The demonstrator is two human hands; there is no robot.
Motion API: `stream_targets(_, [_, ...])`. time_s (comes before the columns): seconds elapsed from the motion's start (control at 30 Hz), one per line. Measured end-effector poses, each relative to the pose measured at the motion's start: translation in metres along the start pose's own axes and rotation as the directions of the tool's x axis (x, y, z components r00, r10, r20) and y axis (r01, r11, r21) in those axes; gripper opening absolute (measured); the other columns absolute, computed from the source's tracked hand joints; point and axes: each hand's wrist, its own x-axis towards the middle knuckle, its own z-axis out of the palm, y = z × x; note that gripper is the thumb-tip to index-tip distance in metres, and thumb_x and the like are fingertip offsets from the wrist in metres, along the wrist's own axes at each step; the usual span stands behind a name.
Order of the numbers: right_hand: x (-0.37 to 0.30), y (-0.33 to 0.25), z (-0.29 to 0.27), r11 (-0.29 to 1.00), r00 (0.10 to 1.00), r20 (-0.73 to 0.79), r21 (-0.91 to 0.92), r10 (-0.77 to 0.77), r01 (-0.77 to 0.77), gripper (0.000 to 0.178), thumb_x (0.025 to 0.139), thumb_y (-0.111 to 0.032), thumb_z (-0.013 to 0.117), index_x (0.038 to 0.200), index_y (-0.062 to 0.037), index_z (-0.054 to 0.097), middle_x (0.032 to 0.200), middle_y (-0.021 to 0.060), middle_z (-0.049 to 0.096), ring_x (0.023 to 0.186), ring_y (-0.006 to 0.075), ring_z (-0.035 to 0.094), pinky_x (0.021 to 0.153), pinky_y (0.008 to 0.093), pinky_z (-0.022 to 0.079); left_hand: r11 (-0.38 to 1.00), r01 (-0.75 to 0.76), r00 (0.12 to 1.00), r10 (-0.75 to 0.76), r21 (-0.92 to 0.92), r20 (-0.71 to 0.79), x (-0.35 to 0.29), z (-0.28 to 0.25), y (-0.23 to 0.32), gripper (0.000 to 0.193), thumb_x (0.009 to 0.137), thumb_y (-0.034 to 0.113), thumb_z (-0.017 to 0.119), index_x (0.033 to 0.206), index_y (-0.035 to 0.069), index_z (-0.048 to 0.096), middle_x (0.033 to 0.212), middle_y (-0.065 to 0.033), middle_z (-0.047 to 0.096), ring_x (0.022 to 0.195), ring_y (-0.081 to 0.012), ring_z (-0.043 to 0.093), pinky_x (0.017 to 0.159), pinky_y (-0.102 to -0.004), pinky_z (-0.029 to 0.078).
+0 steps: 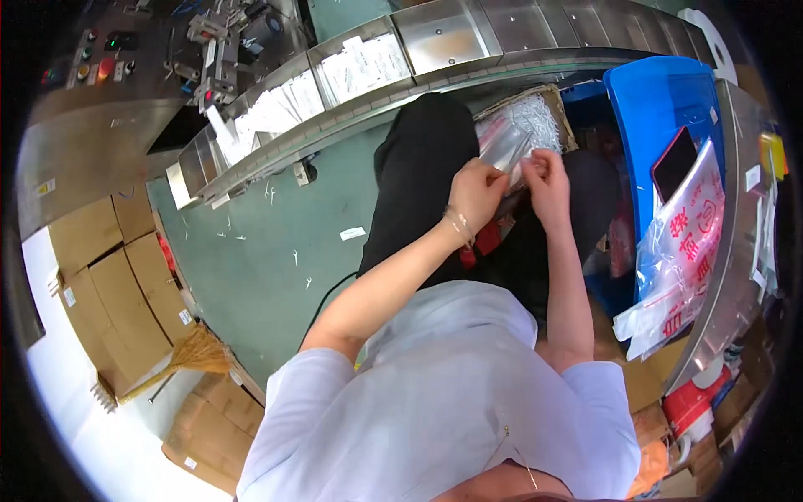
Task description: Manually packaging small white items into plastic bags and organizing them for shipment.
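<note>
My left hand (478,197) is closed, thumb and fingers pinching the near edge of a clear plastic bag (505,149). At the bag's right side my right hand (548,186) has its fingers curled in a pinch on the same edge. The bag lies slanted above my lap, and what it contains is hard to make out. Just beyond it stands an open cardboard box (567,125) heaped with slim white plastic pieces (535,120). Something red (488,238) shows below my hands, partly hidden by them.
A steel conveyor with compartments (443,42) runs across the front; some hold white packets (364,69). To the right, a blue bin (661,92) has a phone (674,163) and printed plastic bags (682,251) by it. Cartons (125,293) and a broom (196,351) stand left.
</note>
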Motion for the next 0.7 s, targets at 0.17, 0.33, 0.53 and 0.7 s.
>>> stream_targets(0.17, [-0.041,-0.049,-0.02,0.885,0.904,0.211,0.212,0.372,-0.414,0.015,0.085,-0.014,0.063,0.091,-0.0005,0.057,0.068,0.0047,0.06,0.057,0.0115,0.057,0.051,0.0217,0.047,0.91,0.352,0.934,-0.327,-0.218,0.144,-0.014,0.016,0.015,0.02,0.074,0.016,0.07,0.077,-0.002,0.061,0.066,-0.0097,0.063,0.057,-0.0156,0.059,0.052,-0.0288,0.045])
stream_targets(0.33, [-0.053,-0.046,-0.043,0.848,0.834,0.362,0.179,0.415,-0.5,0.015,0.088,-0.015,0.059,0.091,-0.0007,0.058,0.073,0.0077,0.063,0.06,0.0128,0.06,0.053,0.0221,0.049,0.868,0.379,0.907,-0.281,-0.32,0.313,-0.03,0.009,0.028,0.026,0.071,0.018,0.07,0.065,-0.002,0.054,0.061,-0.0148,0.061,0.054,-0.0225,0.061,0.053,-0.0317,0.049])
stream_targets(0.53, [-0.06,-0.052,-0.053,0.89,0.849,0.423,0.176,0.316,-0.42,0.014,0.089,-0.014,0.057,0.089,-0.001,0.059,0.071,0.0055,0.062,0.058,0.0124,0.059,0.054,0.0225,0.049,0.757,0.485,0.736,-0.084,-0.437,0.672,-0.018,-0.005,0.02,0.022,0.085,0.02,0.061,0.075,0.002,0.051,0.058,-0.0056,0.057,0.048,-0.0121,0.054,0.042,-0.0272,0.042])
stream_targets(0.7, [-0.06,-0.052,-0.044,0.956,0.886,0.377,0.003,0.269,-0.292,0.013,0.089,-0.012,0.055,0.084,-0.0013,0.057,0.066,0.0033,0.059,0.055,0.0093,0.055,0.049,0.0214,0.044,0.952,0.246,0.837,-0.113,-0.183,0.535,-0.019,-0.007,0.026,0.02,0.09,0.02,0.051,0.082,0.002,0.049,0.061,-0.0111,0.057,0.05,-0.0181,0.057,0.045,-0.0304,0.044])
